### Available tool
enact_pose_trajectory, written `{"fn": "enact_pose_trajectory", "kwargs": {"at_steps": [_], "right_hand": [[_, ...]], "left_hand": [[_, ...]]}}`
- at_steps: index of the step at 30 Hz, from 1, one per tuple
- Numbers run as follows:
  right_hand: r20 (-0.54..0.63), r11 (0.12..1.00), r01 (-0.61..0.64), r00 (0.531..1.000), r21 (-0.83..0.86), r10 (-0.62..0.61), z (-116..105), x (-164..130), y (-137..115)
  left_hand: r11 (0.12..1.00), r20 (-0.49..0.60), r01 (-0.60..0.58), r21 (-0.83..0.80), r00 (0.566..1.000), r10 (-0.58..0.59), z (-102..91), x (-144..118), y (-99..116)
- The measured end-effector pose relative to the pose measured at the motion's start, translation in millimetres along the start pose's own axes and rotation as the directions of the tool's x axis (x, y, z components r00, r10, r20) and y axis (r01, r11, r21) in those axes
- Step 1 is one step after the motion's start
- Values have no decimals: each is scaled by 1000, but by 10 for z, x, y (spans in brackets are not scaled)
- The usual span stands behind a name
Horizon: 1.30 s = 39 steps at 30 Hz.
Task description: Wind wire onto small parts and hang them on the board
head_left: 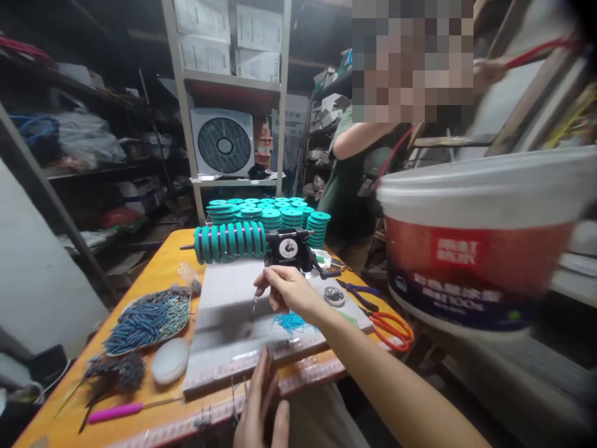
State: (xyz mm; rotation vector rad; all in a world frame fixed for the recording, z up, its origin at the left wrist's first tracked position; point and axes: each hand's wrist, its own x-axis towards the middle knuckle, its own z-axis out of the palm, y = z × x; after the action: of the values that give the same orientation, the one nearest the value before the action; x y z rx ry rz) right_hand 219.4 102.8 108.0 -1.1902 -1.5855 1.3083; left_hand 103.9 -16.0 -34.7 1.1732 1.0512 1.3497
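Note:
Over the white board [219,354], my right hand [284,289] pinches a thin strand with a small shiny piece; its exact kind is too small to tell. My left hand [261,404] is at the near edge of the board, thumb and fingers apart, with nothing visible in it. Beside my right hand lies a tangle of bright blue cut strands [291,322]. Behind it stands a black winding device [284,247] with a row of teal spools [228,242] on its shaft. A round dish of small metal parts [334,295] sits to the right.
At left are a tray of blue and pale tube-like pieces [149,317], a white round lid [170,361] and a magenta-handled tool [116,412]. Orange scissors [394,331] and blue-handled pliers [364,289] lie right. Teal spools [271,218] are stacked behind. A large bucket [476,249] and a person [347,162] are at right.

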Motion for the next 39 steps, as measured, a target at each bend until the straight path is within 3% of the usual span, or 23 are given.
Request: {"fn": "enact_pose_trajectory", "kwargs": {"at_steps": [5,10,17,20,22,25,27,29,32,35,36,39], "right_hand": [[37,994,15,999,108,-20,-54,-137,-113],[66,973,13,997,229,-29,-86,-277,-191],[110,898,-72,994,434,27,-138,-501,-327],[197,863,-141,979,484,50,-129,-541,-335],[253,842,-181,966,508,55,-110,-546,-327],[290,817,-211,955,536,57,-89,-531,-296],[289,804,-217,956,554,58,-89,-518,-266],[291,795,-219,955,566,56,-98,-514,-236],[292,791,-223,955,570,59,-115,-532,-206],[295,792,-231,953,565,67,-124,-557,-206],[298,795,-232,952,561,67,-125,-563,-210],[294,803,-227,953,552,67,-129,-578,-217]], "left_hand": [[977,-6,127,-174,992,-130,159,219,339],[974,-40,94,-205,994,-104,163,353,459],[991,-85,51,-121,994,-62,188,316,365],[988,-134,-81,131,986,98,218,219,289],[874,-137,-211,438,945,296,213,157,179],[576,-34,-352,738,833,552,149,102,-29],[431,55,-372,822,805,590,87,98,-132],[369,136,-383,847,827,545,40,123,-161],[435,217,-387,813,895,391,40,228,-31],[705,253,-322,632,946,205,109,387,260],[815,262,-286,503,950,172,135,436,366],[871,250,-293,394,946,205,181,512,610]]}}
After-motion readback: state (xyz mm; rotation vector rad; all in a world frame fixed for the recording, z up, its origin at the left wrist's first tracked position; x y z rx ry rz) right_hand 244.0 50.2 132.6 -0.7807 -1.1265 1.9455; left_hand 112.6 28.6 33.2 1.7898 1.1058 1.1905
